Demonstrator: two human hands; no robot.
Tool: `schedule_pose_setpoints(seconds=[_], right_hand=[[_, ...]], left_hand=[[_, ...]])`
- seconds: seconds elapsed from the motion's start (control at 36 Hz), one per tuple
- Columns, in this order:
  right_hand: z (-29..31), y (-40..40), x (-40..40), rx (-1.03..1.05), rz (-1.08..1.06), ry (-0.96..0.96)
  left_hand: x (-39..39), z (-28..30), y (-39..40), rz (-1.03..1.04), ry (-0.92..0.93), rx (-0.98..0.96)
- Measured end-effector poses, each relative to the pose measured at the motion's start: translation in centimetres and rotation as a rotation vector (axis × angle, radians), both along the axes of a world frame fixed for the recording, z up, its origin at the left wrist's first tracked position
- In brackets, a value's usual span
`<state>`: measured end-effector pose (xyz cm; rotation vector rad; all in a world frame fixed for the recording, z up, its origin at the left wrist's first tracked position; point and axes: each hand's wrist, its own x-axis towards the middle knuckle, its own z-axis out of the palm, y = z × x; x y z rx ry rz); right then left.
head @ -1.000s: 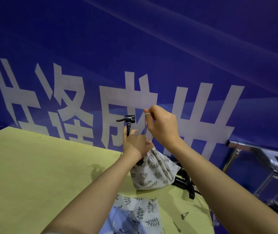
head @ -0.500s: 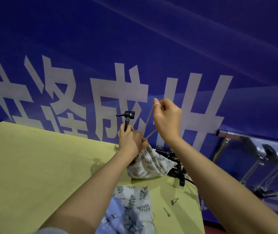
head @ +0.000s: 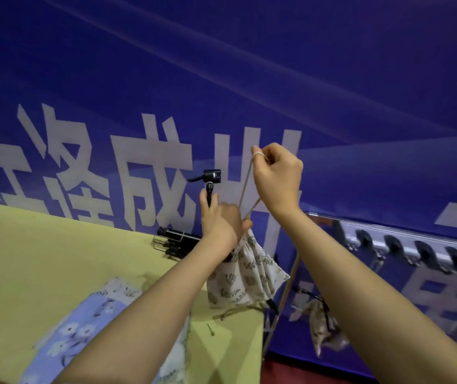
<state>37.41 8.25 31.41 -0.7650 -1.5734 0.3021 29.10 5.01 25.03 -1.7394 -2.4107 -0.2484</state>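
Above the far corner of the tabletop (head: 55, 259), the leaf-print pouch (head: 244, 281) hangs soft and light, and I judge it best held at its gathered neck. My left grip (head: 221, 223) clenches that neck; my right grip (head: 277, 178) pinches the thin drawstring (head: 246, 184), looped over one finger and taut.

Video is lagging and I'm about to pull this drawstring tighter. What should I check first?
1. Neck of the white leaf-print cloth pouch gripped by the left hand: ok.
2. Taut beige drawstring cord looped over a finger of the right hand: ok.
3. Pouch mouth closed over the black camera mount: not ok, its head pokes out above the left hand.
4. Pouch bottom resting on the yellow-green table: cannot tell.
5. Cord free of snags inside the neck: cannot tell, hidden by the hand.
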Motion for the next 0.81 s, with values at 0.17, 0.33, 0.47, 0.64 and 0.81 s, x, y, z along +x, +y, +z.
schedule_pose_setpoints(seconds=[0.17,0.33,0.47,0.64,0.81], right_hand=[[-1.2,-0.5,6.8,-0.060,-0.002,0.019],[-2.1,-0.8,12.8,-0.103,-0.011,0.126],[-2.3,-0.6,15.8,-0.109,-0.040,0.173],[-3.5,0.1,17.8,-0.113,-0.105,0.168],[-6.1,1.5,20.2,-0.193,-0.182,0.107]], left_hand=[[6.5,-0.7,-0.5,-0.020,0.022,-0.026],[12.0,-0.9,-0.9,-0.089,0.046,0.006],[14.5,-1.2,-0.5,-0.163,0.055,0.026],[16.7,-2.5,1.2,-0.240,-0.036,0.020],[19.0,-4.8,2.3,-0.298,-0.156,-0.101]])
